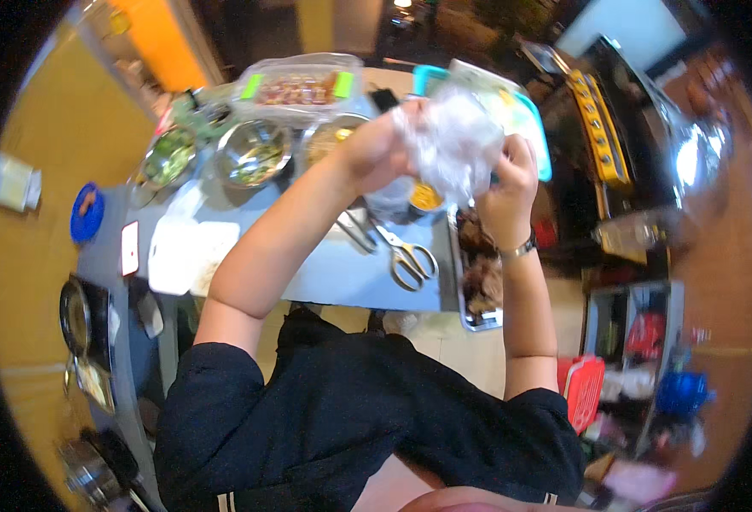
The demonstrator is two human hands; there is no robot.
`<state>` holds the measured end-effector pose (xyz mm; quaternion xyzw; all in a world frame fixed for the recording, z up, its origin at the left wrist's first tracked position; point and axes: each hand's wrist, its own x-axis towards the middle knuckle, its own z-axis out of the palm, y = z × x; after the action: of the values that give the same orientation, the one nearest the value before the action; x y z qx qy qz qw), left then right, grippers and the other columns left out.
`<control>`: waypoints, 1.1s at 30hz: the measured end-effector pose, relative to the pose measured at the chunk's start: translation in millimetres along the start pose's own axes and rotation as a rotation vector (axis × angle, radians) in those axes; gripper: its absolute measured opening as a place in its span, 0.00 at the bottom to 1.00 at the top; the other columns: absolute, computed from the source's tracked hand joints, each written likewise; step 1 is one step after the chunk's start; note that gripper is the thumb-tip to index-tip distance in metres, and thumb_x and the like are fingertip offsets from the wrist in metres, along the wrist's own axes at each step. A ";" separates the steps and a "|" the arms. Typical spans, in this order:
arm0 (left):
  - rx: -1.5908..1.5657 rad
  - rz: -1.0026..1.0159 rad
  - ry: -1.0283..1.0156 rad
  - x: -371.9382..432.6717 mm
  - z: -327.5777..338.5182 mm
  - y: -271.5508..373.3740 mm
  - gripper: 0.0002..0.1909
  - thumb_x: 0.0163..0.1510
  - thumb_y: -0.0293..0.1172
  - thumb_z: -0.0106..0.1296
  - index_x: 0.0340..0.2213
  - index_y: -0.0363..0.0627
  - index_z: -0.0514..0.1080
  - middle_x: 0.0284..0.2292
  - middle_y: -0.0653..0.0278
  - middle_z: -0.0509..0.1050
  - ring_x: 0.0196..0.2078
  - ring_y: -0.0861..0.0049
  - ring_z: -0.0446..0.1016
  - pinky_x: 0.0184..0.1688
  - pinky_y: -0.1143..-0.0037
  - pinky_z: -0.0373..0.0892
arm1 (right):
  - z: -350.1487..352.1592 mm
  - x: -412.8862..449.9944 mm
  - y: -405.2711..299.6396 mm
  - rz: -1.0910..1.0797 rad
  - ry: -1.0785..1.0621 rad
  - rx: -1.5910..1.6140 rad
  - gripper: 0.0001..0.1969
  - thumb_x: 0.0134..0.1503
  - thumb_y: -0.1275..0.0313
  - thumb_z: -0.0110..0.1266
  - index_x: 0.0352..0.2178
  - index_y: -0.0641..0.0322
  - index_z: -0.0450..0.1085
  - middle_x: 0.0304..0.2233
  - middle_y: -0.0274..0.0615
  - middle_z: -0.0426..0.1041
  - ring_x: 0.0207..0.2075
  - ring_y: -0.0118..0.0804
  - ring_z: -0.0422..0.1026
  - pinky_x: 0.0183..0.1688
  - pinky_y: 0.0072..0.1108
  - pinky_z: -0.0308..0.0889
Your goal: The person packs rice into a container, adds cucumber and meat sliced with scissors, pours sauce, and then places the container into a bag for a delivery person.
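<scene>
Crumpled clear plastic, likely a bag or film (pixel 456 137), is stretched between my raised hands above the far side of the table. My left hand (pixel 385 150) grips its left edge. On the right, my right hand (pixel 515 173) pinches the other side, with a watch or bracelet (pixel 520 248) at that wrist. What the plastic holds, if anything, is blurred. Beneath my hands lie kitchen scissors (pixel 408 259) and a small cup of yellow food (pixel 426 197). A turquoise-rimmed tray (pixel 541 144) is partly hidden behind the plastic.
Steel bowls (pixel 254 153) of chopped greens stand at the back left, near a lidded clear container (pixel 302 89). White boards or trays (pixel 174 256) and a phone (pixel 130 248) lie left. A metal tray (pixel 478 323) with brown food sits at the right edge, before a black stove (pixel 632 141).
</scene>
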<state>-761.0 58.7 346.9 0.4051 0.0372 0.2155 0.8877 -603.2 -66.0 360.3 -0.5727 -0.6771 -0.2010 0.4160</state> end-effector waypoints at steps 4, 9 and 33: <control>0.376 0.246 0.171 -97.6 -67.5 50.6 0.11 0.49 0.18 0.51 0.36 0.44 0.68 0.36 0.68 0.73 0.40 0.81 0.71 0.43 0.77 0.69 | 59.1 42.8 -74.0 -0.126 -0.243 0.219 0.11 0.38 0.74 0.58 0.28 0.62 0.73 0.29 0.45 0.65 0.30 0.45 0.65 0.33 0.29 0.62; 0.491 0.725 0.721 -217.6 -214.1 184.1 0.15 0.46 0.14 0.44 0.36 0.42 0.69 0.35 0.65 0.73 0.37 0.79 0.72 0.40 0.78 0.69 | 120.6 73.3 -166.3 -0.042 -0.276 0.353 0.18 0.39 0.78 0.62 0.37 0.58 0.74 0.35 0.46 0.67 0.34 0.41 0.67 0.36 0.25 0.64; 1.044 -0.505 1.609 -414.6 -774.2 425.9 0.18 0.48 0.32 0.47 0.43 0.41 0.69 0.42 0.56 0.72 0.40 0.68 0.76 0.40 0.67 0.72 | 235.9 -68.8 -267.4 0.712 -1.376 0.041 0.21 0.44 0.71 0.58 0.43 0.55 0.67 0.35 0.45 0.71 0.39 0.47 0.69 0.42 0.34 0.66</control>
<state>-1472.4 678.6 97.2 0.4584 0.8044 0.1876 0.3281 -934.0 -1.6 225.2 -0.7439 -0.5620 0.3584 -0.0481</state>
